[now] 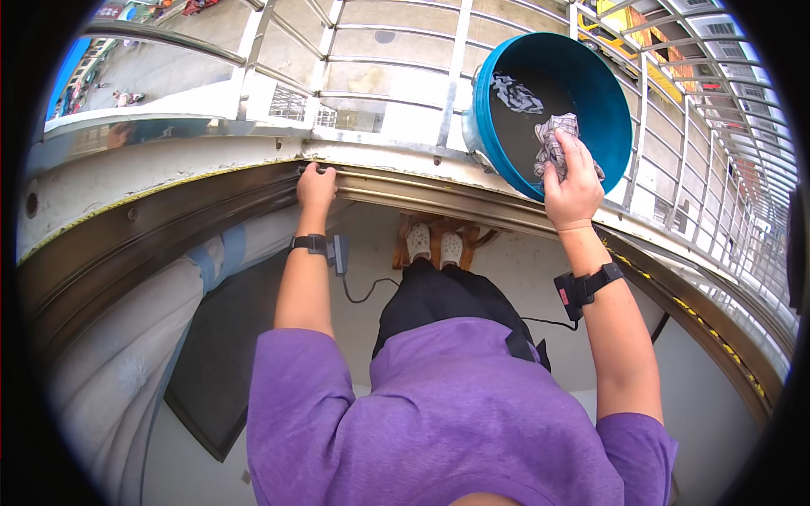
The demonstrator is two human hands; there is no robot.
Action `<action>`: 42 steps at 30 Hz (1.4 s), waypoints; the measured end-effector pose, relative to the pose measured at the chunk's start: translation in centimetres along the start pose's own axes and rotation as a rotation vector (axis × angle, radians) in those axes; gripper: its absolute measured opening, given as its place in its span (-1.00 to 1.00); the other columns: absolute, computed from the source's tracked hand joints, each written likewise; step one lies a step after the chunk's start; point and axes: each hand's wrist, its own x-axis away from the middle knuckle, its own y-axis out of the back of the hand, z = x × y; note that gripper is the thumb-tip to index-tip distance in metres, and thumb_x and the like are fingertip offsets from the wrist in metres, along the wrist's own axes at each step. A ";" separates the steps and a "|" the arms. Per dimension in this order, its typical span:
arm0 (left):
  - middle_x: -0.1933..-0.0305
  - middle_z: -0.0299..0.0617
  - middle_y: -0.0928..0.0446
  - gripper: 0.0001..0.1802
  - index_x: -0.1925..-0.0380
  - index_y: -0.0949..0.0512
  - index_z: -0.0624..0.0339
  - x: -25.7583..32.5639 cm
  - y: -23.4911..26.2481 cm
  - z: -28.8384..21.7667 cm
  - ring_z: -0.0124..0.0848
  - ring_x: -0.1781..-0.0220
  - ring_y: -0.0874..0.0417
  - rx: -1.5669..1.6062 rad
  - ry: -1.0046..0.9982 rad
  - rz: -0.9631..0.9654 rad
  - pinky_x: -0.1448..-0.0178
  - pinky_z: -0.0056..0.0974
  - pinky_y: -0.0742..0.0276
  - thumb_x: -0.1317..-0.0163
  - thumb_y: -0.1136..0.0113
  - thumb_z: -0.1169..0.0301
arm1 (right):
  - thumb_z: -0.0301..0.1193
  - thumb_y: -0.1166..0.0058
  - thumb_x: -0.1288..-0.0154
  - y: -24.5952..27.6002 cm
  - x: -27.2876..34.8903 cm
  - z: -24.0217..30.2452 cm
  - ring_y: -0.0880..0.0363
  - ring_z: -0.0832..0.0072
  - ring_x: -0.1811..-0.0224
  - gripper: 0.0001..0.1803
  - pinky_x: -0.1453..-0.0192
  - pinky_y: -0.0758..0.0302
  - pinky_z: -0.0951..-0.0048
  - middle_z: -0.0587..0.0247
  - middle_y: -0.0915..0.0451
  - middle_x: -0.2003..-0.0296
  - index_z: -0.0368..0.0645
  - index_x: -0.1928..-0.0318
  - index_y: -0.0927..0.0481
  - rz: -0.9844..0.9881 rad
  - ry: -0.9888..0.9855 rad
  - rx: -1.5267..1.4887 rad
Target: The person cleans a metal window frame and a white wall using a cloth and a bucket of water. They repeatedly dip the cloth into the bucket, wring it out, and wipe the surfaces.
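Observation:
My right hand [574, 185] is closed on a crumpled checkered cloth [553, 152], held over the near rim of a blue bucket [612, 118]. Murky grey water fills the lower part of the bucket, and a second patterned rag [516, 94] lies in it toward the far left side. My left hand [316, 187] is closed at the brown metal window frame [405, 187], fingers curled over its edge. A small dark bit shows by those fingers, too small to make out.
Metal security bars [456, 76] run outside the sill, around the bucket, with a street far below. My feet, in white clogs [418, 240], stand on a wooden stool [403, 253]. A pale curtain [110, 371] and a dark panel [224, 363] are at left.

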 end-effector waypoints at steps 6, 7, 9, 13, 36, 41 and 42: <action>0.65 -0.13 -0.55 -0.84 0.34 -0.49 0.34 -1.3 -2.0 -0.4 -0.40 0.72 -0.56 0.088 0.091 -0.054 0.58 -0.31 -0.50 -0.10 -0.08 0.47 | -0.48 -0.14 0.02 0.1 -0.3 0.2 -0.58 0.22 0.05 -0.49 0.01 -0.52 0.35 0.18 -0.57 0.03 0.08 -0.05 -0.53 -0.023 0.049 0.011; 0.66 -0.13 -0.55 -0.86 0.37 -0.49 0.34 -1.6 -2.2 -0.4 -0.40 0.72 -0.57 0.056 0.098 -0.066 0.58 -0.31 -0.50 -0.10 -0.07 0.47 | -0.48 -0.14 0.02 0.2 -0.5 0.2 -0.58 0.22 0.05 -0.49 0.01 -0.52 0.35 0.19 -0.57 0.03 0.08 -0.05 -0.53 -0.035 0.070 0.023; 0.68 -0.14 -0.54 -0.89 0.43 -0.49 0.34 -2.1 -2.5 -0.3 -0.40 0.72 -0.57 -0.007 0.114 -0.092 0.59 -0.31 -0.50 -0.12 -0.06 0.48 | -0.48 -0.14 0.02 -0.1 -0.1 -0.3 -0.58 0.22 0.06 -0.49 0.02 -0.53 0.35 0.19 -0.57 0.04 0.09 -0.05 -0.53 -0.013 0.026 0.017; 0.68 -0.18 -0.50 -0.90 0.43 -0.49 0.33 -3.5 -2.2 1.1 -0.44 0.76 -0.47 0.139 0.097 -0.043 0.71 -0.34 -0.42 -0.14 -0.01 0.53 | -0.44 -0.14 -0.01 0.4 -0.2 0.6 -0.59 0.22 0.12 -0.52 0.11 -0.55 0.34 0.17 -0.56 0.06 0.08 -0.04 -0.54 0.040 -0.041 0.152; -0.01 -0.01 -0.54 -0.59 0.01 -0.49 0.26 8.6 2.1 11.7 -0.07 -0.07 -0.54 -0.164 -0.348 -0.131 -0.15 -0.18 -0.44 -0.08 -0.12 0.49 | -0.38 -0.10 0.00 0.2 0.1 0.3 -0.60 0.29 0.16 -0.51 0.18 -0.54 0.36 0.36 -0.56 0.06 0.24 -0.04 -0.51 0.017 -0.069 0.135; -0.39 -0.04 -0.15 -0.40 -0.22 -0.26 0.25 5.7 -1.6 3.7 -0.15 -0.43 -0.13 -0.575 -0.744 -0.194 -0.40 0.02 -0.07 -0.26 -0.02 0.16 | -0.39 -0.11 0.01 0.0 0.0 0.2 -0.60 0.29 0.17 -0.50 0.17 -0.54 0.36 0.38 -0.58 0.08 0.24 -0.03 -0.51 0.009 -0.052 0.140; -0.43 -0.06 -0.08 -0.32 -0.29 -0.16 0.22 5.2 -2.2 3.9 -0.18 -0.47 -0.03 -0.668 -0.735 -0.089 -0.42 0.10 0.01 -0.29 0.02 0.07 | -0.39 -0.11 0.01 -0.1 0.0 0.2 -0.60 0.29 0.16 -0.50 0.17 -0.54 0.36 0.37 -0.57 0.08 0.24 -0.04 -0.51 0.007 -0.045 0.140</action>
